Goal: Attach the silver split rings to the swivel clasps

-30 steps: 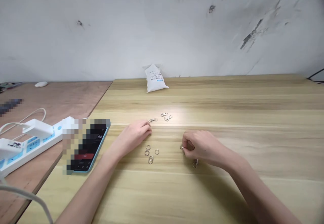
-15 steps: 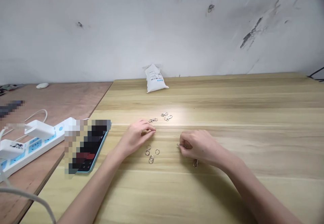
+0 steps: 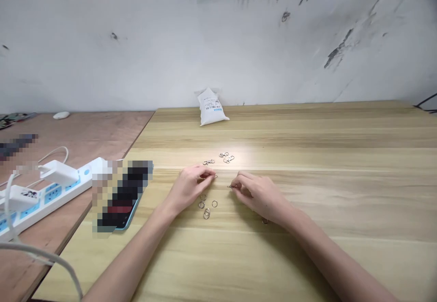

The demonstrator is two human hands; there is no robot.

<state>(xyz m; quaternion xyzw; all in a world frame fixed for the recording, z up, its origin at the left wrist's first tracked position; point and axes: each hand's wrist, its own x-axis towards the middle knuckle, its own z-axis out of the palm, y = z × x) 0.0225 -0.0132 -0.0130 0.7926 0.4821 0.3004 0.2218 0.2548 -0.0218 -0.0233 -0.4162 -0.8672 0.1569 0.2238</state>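
Head view, both hands low over the tabletop [image 3: 324, 156]. The left hand [image 3: 187, 188] is curled, its fingers [image 3: 206, 173] drawn into a near pinch with a tiny metal glint at the tips; we cannot tell whether they have hold of anything. The right hand [image 3: 261, 196] faces it, its fingers [image 3: 239, 180] closed on a small metal piece [image 3: 231, 186] that pokes out toward the left hand. The piece is too small for us to identify. A narrow gap separates the two hands.

Just below the left fingertips lies a loose group of metal rings [image 3: 205, 205]. One further ring [image 3: 264, 221] sits by the right hand's heel, partly hidden. Above the hands, three metal swivel clasps [image 3: 225, 158] lie apart on the wood.

Step in hand, by our reading: fine two-handed pinching of this small hardware. The next move calls for steady fingertip control, since parts this tiny could easily slip.

Also noted: a white labelled pouch [image 3: 212, 108] by the wall, a phone [image 3: 131, 202] with its screen pixelated at the tabletop's left edge, and a white power strip [image 3: 48, 204] and computer mouse [image 3: 61, 115] on the plywood desk [image 3: 102, 131] beside it.
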